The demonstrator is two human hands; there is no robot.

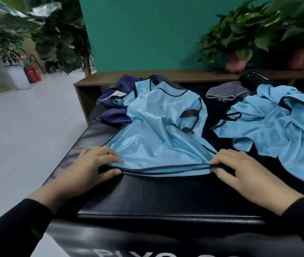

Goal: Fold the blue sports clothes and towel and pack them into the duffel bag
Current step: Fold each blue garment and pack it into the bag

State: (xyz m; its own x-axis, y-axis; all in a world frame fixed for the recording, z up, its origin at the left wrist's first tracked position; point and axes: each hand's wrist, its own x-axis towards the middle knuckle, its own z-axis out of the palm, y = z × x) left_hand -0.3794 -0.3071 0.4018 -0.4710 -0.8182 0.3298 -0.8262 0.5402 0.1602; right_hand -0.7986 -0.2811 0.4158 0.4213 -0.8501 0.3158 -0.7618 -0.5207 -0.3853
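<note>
A light blue sports vest point(158, 130) with dark trim lies spread on the black padded mat point(166, 193), its neck end draped over a dark blue duffel bag point(114, 101) at the back left. My left hand point(93, 166) pinches the vest's bottom hem at its left corner. My right hand point(240, 169) grips the same hem at its right corner. The hem is stretched flat between them. More light blue clothes point(277, 127) lie crumpled to the right. A grey striped towel point(227, 91) sits behind them.
A wooden bench point(91, 84) runs along the green wall behind the mat, with two potted plants point(234, 62) on it. A black pouch point(253, 78) lies near the towel. Tiled floor point(26, 127), large plants and red fire extinguishers point(33, 73) are to the left.
</note>
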